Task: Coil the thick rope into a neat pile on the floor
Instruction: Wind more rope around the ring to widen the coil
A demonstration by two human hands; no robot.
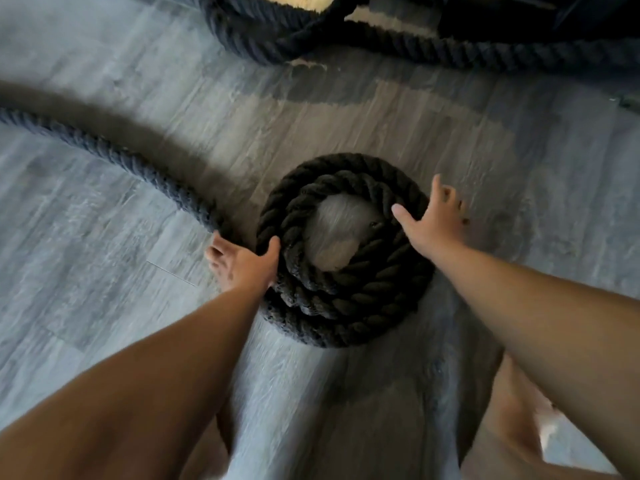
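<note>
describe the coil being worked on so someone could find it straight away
Start from the grey plank floor and look to its middle, between the two outstretched arms. The coil is a tight round stack of thick dark rope with a bare patch of floor showing in its hole. Unlike the loose rope heap at the top, it has the left hand and right hand on its sides.

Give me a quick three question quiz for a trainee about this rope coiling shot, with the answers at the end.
1. True or false: the left hand is on the outer left edge of the coil.
2. Where does the loose tail of rope run from the coil? A) away to the left B) straight toward the person C) to the right
3. What shows through the middle of the coil?

Key
1. True.
2. A.
3. Bare grey floor; the right hand rests open on the coil's right side, not covering it.
</note>
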